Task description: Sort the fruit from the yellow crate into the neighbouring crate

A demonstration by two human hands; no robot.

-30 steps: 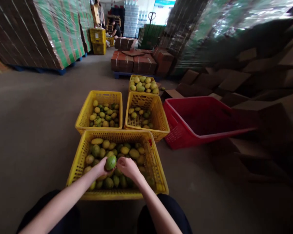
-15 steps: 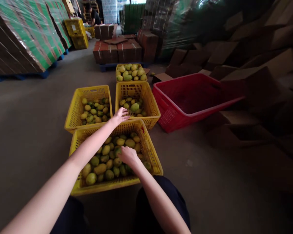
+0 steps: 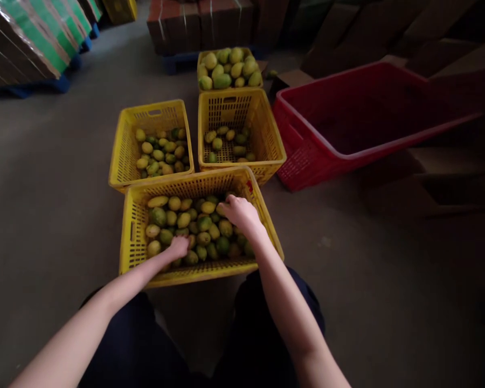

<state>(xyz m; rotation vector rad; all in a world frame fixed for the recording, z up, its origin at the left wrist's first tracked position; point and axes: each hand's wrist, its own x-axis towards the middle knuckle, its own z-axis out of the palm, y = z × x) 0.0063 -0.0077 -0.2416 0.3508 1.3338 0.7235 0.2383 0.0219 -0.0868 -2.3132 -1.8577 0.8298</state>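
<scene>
A large yellow crate (image 3: pixel 130 258) stands in front of my knees, its bottom covered with green and yellow lemons (image 3: pixel 204 222). Down among these lemons, near the crate's front side, my left hand (image 3: pixel 180 246) has its fingers bent around a lemon at their tips, partly hidden. My right hand (image 3: pixel 240 210) is at the right rear of the same crate. Its fingers are curled down over a yellowish lemon (image 3: pixel 221 209), which the hand partly covers.
Behind the near crate stand a left yellow crate (image 3: pixel 118 156) and a right yellow crate (image 3: pixel 274 141), each holding lemons. Farther back is a heaped crate of larger lemons (image 3: pixel 228 66). A big red bin (image 3: pixel 303 161) stands at right, with cardboard boxes (image 3: pixel 448 178) beyond.
My left hand has come back from above the right rear crate into the near crate. A green lemon below it has dropped into that crate. My right hand moved toward the right rear; the view tilted down.
</scene>
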